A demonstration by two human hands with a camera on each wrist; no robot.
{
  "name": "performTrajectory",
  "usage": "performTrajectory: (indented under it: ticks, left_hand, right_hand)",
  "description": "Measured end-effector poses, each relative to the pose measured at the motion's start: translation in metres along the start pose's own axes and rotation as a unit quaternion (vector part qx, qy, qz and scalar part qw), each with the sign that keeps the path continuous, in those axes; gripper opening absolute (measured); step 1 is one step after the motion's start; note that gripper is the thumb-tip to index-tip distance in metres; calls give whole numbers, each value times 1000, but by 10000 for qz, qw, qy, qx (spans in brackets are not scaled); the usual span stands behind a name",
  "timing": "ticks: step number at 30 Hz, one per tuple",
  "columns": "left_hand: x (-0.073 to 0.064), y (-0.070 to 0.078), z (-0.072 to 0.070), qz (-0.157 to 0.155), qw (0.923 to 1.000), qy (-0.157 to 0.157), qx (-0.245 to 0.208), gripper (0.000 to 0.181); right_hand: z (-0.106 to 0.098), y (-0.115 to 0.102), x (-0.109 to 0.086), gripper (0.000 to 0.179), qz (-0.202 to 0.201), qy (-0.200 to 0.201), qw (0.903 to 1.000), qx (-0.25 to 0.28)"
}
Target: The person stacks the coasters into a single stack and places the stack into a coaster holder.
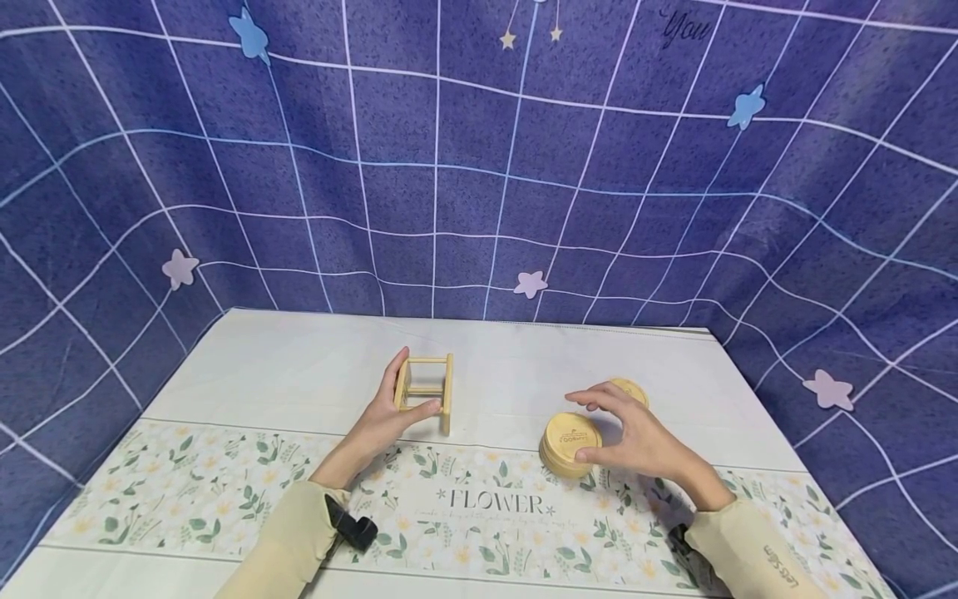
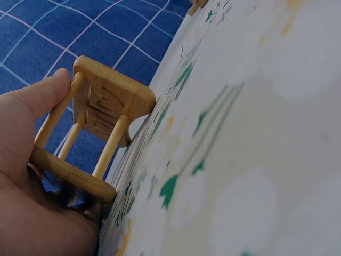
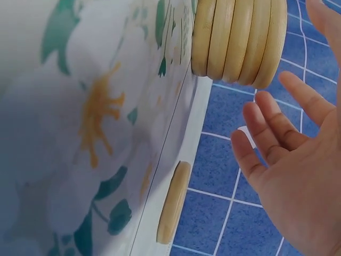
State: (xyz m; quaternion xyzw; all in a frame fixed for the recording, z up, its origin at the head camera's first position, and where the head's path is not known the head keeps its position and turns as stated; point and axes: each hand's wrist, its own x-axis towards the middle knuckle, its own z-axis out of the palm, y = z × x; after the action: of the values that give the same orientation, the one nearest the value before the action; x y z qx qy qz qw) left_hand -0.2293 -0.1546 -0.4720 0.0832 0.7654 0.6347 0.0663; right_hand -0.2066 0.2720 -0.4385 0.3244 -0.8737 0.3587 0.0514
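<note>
My left hand (image 1: pixel 387 418) grips a small wooden coaster rack (image 1: pixel 447 383), with thumb and fingers about one end panel. In the left wrist view the rack (image 2: pixel 114 98) shows round rods between two panels, the far one carved with lettering. A stack of several round wooden coasters (image 1: pixel 570 434) stands on the table to the right, its top one printed. Over its right side hovers my right hand (image 1: pixel 636 437), fingers spread and loosely bent. The right wrist view shows a gap between those fingers and the stack (image 3: pixel 240 42). Behind the hand lies a single coaster (image 1: pixel 630 389), partly hidden.
A white tablecloth (image 1: pixel 299 358) covers the table, with a flowered band (image 1: pixel 479 532) reading "FLOWER" across its front. Blue gridded fabric (image 1: pixel 479 191) with star shapes hangs behind and on both sides. Black straps circle both wrists.
</note>
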Motion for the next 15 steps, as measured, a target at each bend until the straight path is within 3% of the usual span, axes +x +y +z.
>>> performTrajectory:
  ticks: [7,15]
  left_hand:
    - [0,-1,-1,-144,9998,22,142,114]
    - [0,-1,-2,-100,9998,31,163,115]
  right_hand:
    - [-2,0,0,73,118,177,9998,12]
    - [-8,5,0,71,99,229,9996,100]
